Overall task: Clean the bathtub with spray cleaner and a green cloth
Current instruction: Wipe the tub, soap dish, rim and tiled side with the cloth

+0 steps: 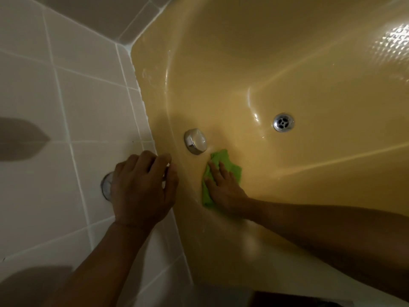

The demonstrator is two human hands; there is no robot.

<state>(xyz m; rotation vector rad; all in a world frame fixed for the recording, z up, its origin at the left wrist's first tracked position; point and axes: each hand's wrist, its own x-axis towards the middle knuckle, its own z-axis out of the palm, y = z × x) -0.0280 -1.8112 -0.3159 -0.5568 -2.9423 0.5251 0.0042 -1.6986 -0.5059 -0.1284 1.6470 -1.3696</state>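
Green cloth [231,168], likely soft, light and limp, lies bunched on the glossy, probably slippery wall of the yellow bathtub [287,63]. It sits at five o'clock from the chrome knob [195,141]. The right hand [223,189] presses it with straight fingers, and a flat palm should hold it best. The left hand [143,187] rests on the tiles [84,107] at nine o'clock; whether it grips anything I cannot tell.
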